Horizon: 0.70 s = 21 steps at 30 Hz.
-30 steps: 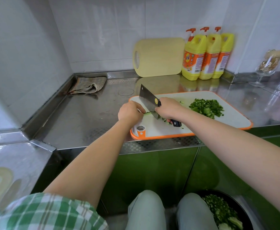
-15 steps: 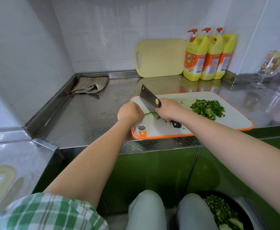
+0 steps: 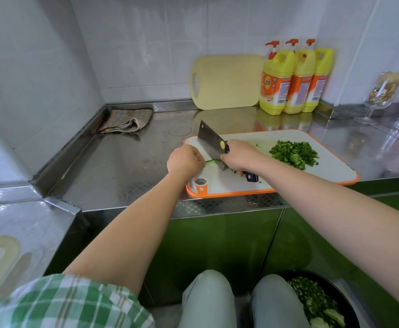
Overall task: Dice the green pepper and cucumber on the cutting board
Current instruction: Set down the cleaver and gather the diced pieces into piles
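Note:
A white cutting board [image 3: 330, 172] with an orange rim lies on the steel counter. My right hand [image 3: 239, 156] grips the dark handle of a cleaver [image 3: 211, 144], its blade tilted down onto a pale green cucumber piece [image 3: 209, 162]. My left hand [image 3: 184, 159] is curled over the cucumber's left end, which it mostly hides. A heap of diced green pepper [image 3: 294, 153] sits on the right half of the board.
A folded cloth [image 3: 126, 121] lies at the back left. A yellow board [image 3: 226, 81] and three yellow detergent bottles [image 3: 295, 76] stand against the wall. A glass goblet [image 3: 380, 98] is at the far right. A black bowl [image 3: 319, 301] of chopped greens sits on the floor.
The hands and cleaver stay at the same spot on the board; the blade has shifted only slightly over the cucumber.

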{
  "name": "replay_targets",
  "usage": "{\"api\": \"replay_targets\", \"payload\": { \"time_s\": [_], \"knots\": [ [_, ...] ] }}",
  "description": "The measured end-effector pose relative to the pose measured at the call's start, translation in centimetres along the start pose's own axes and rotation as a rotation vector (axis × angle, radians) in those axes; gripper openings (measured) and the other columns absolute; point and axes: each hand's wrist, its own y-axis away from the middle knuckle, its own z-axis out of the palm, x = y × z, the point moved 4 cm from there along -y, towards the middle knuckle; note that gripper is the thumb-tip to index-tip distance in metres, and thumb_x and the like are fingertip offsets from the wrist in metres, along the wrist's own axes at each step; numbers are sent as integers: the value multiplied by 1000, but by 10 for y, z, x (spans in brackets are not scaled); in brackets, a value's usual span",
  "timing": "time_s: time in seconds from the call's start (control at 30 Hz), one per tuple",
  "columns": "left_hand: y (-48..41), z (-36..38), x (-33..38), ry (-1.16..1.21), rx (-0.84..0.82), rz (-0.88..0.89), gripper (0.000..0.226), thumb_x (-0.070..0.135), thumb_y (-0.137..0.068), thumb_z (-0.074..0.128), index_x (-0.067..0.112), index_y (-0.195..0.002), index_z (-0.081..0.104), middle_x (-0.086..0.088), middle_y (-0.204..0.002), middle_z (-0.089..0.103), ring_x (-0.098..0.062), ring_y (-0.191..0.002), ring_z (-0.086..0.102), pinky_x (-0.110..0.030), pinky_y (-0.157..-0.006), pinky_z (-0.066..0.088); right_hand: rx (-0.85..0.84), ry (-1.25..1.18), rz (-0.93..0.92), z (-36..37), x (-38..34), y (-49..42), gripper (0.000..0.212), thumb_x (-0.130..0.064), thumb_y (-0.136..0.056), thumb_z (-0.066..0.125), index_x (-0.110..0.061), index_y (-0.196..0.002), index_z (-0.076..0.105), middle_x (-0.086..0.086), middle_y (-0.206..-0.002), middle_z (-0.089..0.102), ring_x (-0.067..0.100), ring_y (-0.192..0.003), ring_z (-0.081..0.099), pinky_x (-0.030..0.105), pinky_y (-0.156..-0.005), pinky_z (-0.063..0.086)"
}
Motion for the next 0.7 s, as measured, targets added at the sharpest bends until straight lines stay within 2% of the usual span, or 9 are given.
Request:
{"api": "replay_targets", "payload": {
  "time_s": [0.13,0.27,0.4,0.47,0.7],
  "knots": [
    [2,-3,-4,-23,-3,-15,6,20,-80,63,21,-79,68,-1,-82,65,-24,-81,61,-29,-68,51,88,-50,-16,-1,1,-1,11,-20,-95,43,-12,-87,47,9,-72,58,25,-52,54,28,-53,42],
    [0,-2,-7,-22,-21,-32,13,18,-80,61,16,-84,73,-1,-86,71,-24,-82,65,-30,-67,53,87,-56,-84,-9,-3,5,26,-18,-95,44,-21,-71,36,2,-61,49,23,-46,51,26,-46,33],
    [-3,2,-5,-21,-18,-35,15,16,-79,59,15,-84,73,-4,-84,71,-25,-78,65,-29,-63,52,1,6,-24,-4,-4,4,11,-16,-94,44,-9,-89,51,8,-60,55,23,-43,51,23,-44,37],
    [-3,2,-5,-22,-18,-40,14,16,-79,60,13,-84,73,-4,-82,70,-25,-76,64,-28,-59,48,-9,12,8,0,-3,2,13,-15,-93,45,-6,-97,54,10,-60,57,23,-42,52,23,-44,40],
    [-1,3,-7,7,-6,-50,10,13,-76,60,8,-73,68,-5,-71,64,-26,-66,59,-24,-51,38,72,-37,-3,-2,0,0,13,-20,-95,43,-10,-92,50,9,-67,57,24,-46,54,27,-49,41]
  ]
}}
